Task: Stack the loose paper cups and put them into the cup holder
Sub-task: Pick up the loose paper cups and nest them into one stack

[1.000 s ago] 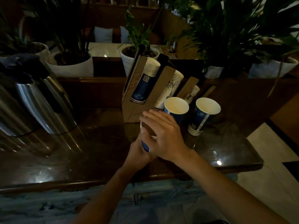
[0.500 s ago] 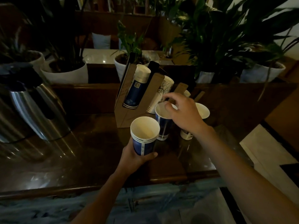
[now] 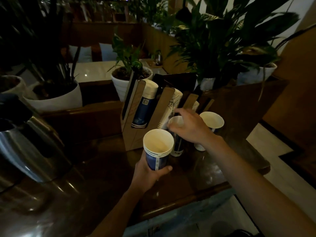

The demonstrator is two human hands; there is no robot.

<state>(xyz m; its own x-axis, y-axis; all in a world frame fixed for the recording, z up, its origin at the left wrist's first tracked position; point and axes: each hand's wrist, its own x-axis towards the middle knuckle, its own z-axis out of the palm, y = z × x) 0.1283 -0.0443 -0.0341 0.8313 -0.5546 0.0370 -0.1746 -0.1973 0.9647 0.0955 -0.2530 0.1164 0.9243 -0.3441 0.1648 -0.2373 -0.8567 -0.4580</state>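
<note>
Paper cups first: a nested stack of paper cups [image 3: 158, 149], blue sides and cream insides with several rims showing, sits upright in the left hand [image 3: 148, 171], fingers wrapped round its lower half and thumb across the front, held a bit above the desk [image 3: 102, 182]. Just beyond and to the right of that stack, a single blue cup [image 3: 177, 134] stands on the desk, and the right hand [image 3: 189, 129] is over its rim with the fingers spread and curled; it's blurry, so I can't tell if it's actually gripping the cup or only touching it. Another loose cup [image 3: 212, 120] stands just past the right hand, partly hidden by the wrist.

Behind both hands is the cardboard cup holder [image 3: 135, 117], with slanted slots. The slot nearest the left hand has a blue cup stack [image 3: 145, 106] leaning in it, the next has a white patterned stack [image 3: 172, 106], and a third stack peeks out behind the right hand's fingers.

Way off to the left of the left hand there's a shiny metal kettle [image 3: 22, 147]. Potted plants [image 3: 130, 72] in white pots line the ledge behind the holder.
</note>
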